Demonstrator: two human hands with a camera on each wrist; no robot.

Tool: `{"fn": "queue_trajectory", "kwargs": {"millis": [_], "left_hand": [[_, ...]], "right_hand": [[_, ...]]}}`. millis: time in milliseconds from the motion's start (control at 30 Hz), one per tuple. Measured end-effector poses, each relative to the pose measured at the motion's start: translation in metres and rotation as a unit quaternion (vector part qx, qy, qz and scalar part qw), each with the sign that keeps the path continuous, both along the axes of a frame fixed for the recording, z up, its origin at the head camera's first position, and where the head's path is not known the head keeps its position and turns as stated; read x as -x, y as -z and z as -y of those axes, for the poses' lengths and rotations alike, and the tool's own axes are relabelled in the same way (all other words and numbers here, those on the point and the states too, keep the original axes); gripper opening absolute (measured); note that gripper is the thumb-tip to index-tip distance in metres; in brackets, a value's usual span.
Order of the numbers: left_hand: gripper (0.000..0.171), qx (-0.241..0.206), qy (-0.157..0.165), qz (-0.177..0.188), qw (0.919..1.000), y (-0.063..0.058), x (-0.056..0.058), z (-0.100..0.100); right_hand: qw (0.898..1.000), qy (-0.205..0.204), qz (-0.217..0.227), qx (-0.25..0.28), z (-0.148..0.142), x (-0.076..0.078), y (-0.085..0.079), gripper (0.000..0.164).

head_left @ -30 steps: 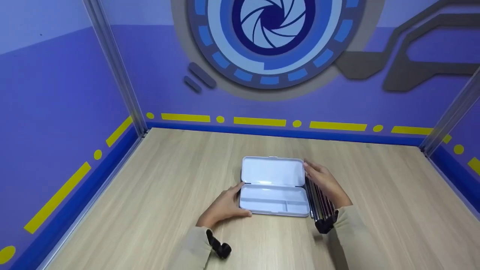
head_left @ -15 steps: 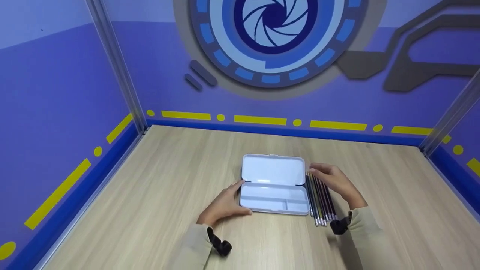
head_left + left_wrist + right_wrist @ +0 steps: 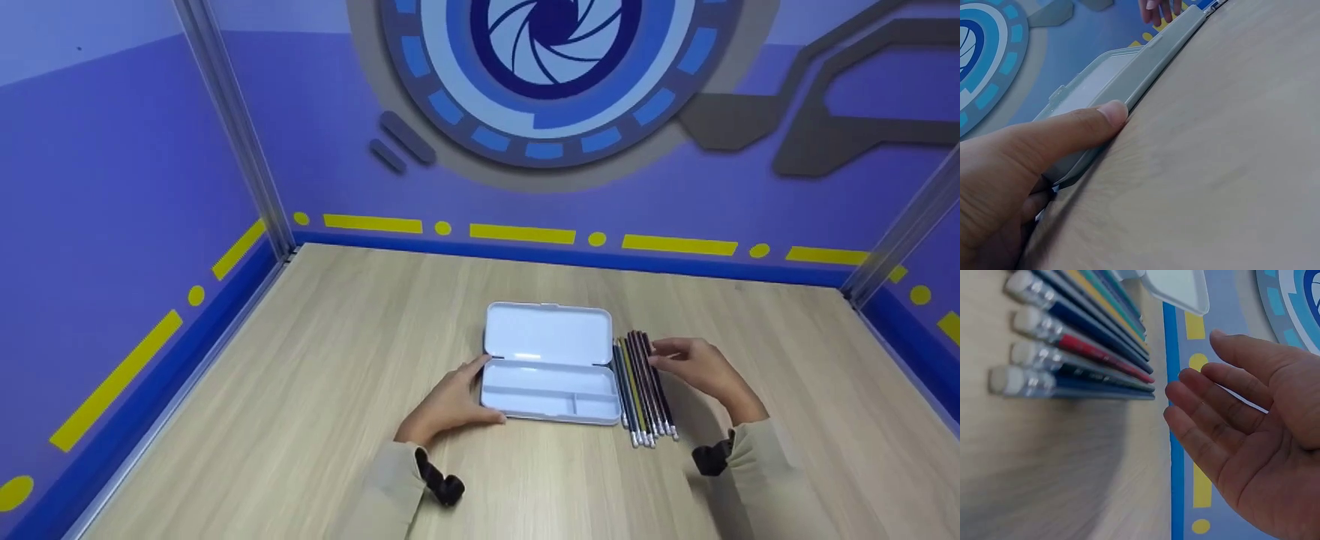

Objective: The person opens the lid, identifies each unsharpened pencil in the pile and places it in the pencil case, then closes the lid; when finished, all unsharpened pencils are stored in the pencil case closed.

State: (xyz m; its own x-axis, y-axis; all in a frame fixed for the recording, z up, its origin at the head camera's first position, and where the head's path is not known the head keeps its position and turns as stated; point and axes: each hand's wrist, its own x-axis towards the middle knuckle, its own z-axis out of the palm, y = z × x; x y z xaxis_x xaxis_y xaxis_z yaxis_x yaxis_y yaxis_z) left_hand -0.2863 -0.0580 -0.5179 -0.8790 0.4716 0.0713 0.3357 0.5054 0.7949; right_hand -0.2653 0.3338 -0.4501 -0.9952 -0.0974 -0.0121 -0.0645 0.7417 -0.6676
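A white pencil case (image 3: 549,334) lies open on the table, its lid folded back and its divided tray bare. My left hand (image 3: 444,409) holds the case's left end, thumb on the front edge and fingers round the back side. In the left wrist view the thumb presses the rim of the case (image 3: 1134,79); the other fingers are partly hidden. Right beside the case lies a row of pencils (image 3: 645,390), eraser ends toward me. My right hand (image 3: 701,369) hovers just right of the pencils' far ends, fingers loosely bent, holding nothing. The right wrist view shows a gap between fingertips and pencils (image 3: 1103,354).
The wooden table (image 3: 360,337) reaches to a blue patterned wall (image 3: 525,180) at the back and a side wall (image 3: 135,225) at left. Bare tabletop lies in front of the case and to both sides.
My right hand has moved away from the case's right side, over the pencils to their right, leaving them uncovered. The left hand has stayed on the case.
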Motion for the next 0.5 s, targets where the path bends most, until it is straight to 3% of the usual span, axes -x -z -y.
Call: {"fn": "queue_trajectory", "kwargs": {"millis": [500], "left_hand": [[0.107, 0.016, -0.007, 0.007, 0.9998, -0.001, 0.000, 0.000]], "right_hand": [[0.997, 0.012, 0.075, -0.007, -0.012, -0.010, 0.014, 0.051]]}}
